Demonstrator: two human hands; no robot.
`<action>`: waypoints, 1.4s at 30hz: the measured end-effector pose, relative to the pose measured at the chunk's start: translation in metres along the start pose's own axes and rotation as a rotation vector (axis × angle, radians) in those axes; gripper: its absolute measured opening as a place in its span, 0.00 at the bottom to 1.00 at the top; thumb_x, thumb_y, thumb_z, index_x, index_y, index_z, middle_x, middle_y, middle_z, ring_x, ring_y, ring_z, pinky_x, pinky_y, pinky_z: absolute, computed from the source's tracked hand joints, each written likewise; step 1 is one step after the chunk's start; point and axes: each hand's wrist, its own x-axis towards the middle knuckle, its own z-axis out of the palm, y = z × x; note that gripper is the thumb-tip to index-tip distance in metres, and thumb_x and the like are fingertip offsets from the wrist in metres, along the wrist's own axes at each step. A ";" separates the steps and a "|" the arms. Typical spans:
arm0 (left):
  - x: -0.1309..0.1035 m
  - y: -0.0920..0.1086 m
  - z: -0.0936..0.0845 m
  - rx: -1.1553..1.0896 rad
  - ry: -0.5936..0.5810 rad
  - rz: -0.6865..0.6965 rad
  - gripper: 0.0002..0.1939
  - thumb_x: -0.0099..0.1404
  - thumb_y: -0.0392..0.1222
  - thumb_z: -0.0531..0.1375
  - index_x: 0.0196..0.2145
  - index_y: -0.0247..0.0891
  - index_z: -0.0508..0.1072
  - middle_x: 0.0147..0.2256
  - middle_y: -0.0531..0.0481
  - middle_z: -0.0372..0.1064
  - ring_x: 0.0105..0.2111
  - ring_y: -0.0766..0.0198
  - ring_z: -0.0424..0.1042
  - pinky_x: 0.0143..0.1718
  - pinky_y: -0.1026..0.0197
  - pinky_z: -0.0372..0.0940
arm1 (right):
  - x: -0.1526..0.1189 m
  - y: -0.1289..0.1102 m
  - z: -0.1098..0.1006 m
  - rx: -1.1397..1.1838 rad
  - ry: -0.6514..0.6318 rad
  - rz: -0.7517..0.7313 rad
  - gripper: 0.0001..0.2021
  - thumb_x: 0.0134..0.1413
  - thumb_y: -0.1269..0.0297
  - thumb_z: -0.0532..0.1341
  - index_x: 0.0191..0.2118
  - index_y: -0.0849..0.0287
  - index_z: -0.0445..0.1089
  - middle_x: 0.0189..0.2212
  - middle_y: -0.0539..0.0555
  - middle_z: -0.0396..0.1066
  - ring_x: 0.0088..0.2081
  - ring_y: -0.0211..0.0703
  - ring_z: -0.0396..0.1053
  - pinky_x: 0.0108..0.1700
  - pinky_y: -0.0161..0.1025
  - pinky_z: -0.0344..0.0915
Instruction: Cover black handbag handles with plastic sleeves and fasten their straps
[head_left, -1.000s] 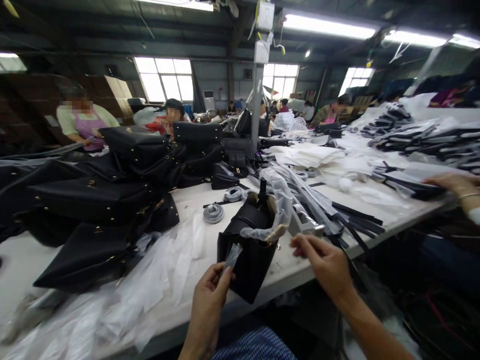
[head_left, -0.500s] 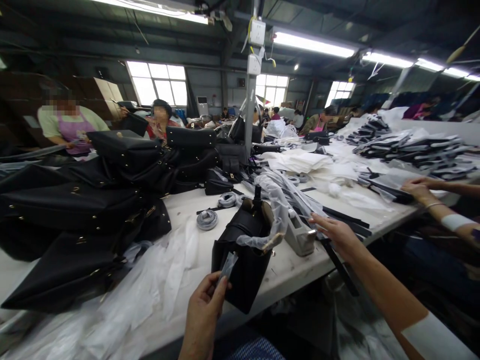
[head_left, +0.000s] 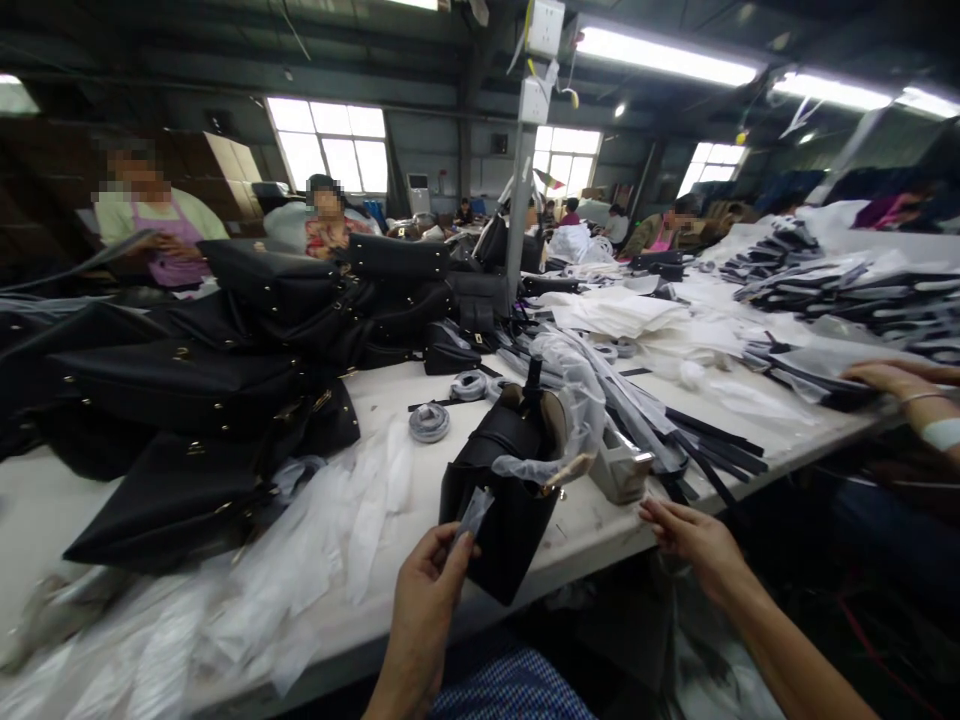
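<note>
As the bag [head_left: 517,540] sits at the front edge of the table [head_left: 382,400], fall risk: near lower corner seems to reach past the edge, so a hard tug w/ L hand [head_left: 431,590] cd tip it off.
Strip of clear plastic [head_left: 474,515]: pinched btw thumb & forefinger of L hand, at the bag's near side; poss. creases or slips, b/c the hold is only on one end. Can't tell if it is fixed to the bag.
R hand [head_left: 694,540]: fingers curled, tips close tog.; can't tell whether they meet or grip anything.
Tape dispenser [head_left: 619,470]: metal end just beside R hand; poss. nick if fingertips brush it.
Handle [head_left: 589,420]: arched, in cloudy plastic, nr the dispenser; wrap might tear if it catches there.
Loose plastic sheets [head_left: 255,590]: on table, left of bag; poss. snag if bag is dragged that way.
Bag, looks: black, smooth, boxy, prob. stiff; pale lining [head_left: 555,412] at the top, black tab [head_left: 534,375] upright at far end, gold-col. stud [head_left: 562,494] at the right side.
Bag, place: btw the two hands, in front of a roll of grey strap [head_left: 429,422].
</note>
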 end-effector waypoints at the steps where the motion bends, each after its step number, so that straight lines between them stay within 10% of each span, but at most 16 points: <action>1: -0.001 0.000 0.000 0.007 0.002 0.013 0.21 0.57 0.56 0.67 0.39 0.34 0.76 0.28 0.51 0.72 0.16 0.78 0.51 0.17 0.71 0.44 | -0.010 0.002 0.004 -0.010 -0.046 -0.002 0.20 0.32 0.53 0.76 0.30 0.63 0.81 0.29 0.61 0.79 0.22 0.41 0.69 0.23 0.37 0.68; 8: -0.003 -0.006 0.000 0.078 -0.047 0.192 0.14 0.64 0.47 0.64 0.42 0.36 0.77 0.37 0.45 0.78 0.40 0.58 0.74 0.43 0.62 0.65 | -0.113 -0.025 0.092 -0.032 -0.704 -0.140 0.17 0.54 0.50 0.67 0.34 0.61 0.79 0.26 0.55 0.76 0.23 0.38 0.68 0.28 0.34 0.66; 15: -0.008 -0.001 -0.001 0.198 -0.024 0.318 0.11 0.66 0.44 0.61 0.42 0.36 0.77 0.40 0.45 0.78 0.42 0.55 0.75 0.45 0.59 0.66 | -0.125 -0.045 0.166 -0.193 -0.606 -0.250 0.18 0.53 0.47 0.65 0.26 0.59 0.76 0.22 0.52 0.74 0.20 0.38 0.68 0.24 0.33 0.63; 26: -0.014 0.001 -0.006 0.215 -0.049 0.282 0.10 0.66 0.43 0.61 0.42 0.37 0.77 0.39 0.47 0.77 0.42 0.59 0.74 0.45 0.61 0.65 | -0.116 -0.039 0.154 -0.458 -0.651 -0.395 0.20 0.61 0.49 0.58 0.26 0.57 0.75 0.18 0.49 0.74 0.22 0.42 0.73 0.28 0.34 0.66; 31: -0.017 -0.001 -0.006 -0.067 -0.167 -0.019 0.17 0.65 0.53 0.61 0.31 0.34 0.71 0.20 0.58 0.61 0.17 0.75 0.53 0.18 0.71 0.47 | -0.109 -0.027 0.152 -0.322 -0.798 -0.426 0.15 0.62 0.54 0.57 0.32 0.58 0.75 0.24 0.50 0.75 0.28 0.42 0.74 0.32 0.35 0.67; 42: -0.024 0.011 -0.006 -0.354 -0.317 -0.304 0.20 0.57 0.53 0.66 0.34 0.32 0.69 0.21 0.60 0.57 0.15 0.80 0.41 0.15 0.71 0.33 | -0.119 -0.019 0.162 -0.272 -0.680 -0.459 0.12 0.62 0.58 0.58 0.37 0.55 0.78 0.27 0.50 0.75 0.32 0.45 0.72 0.36 0.36 0.65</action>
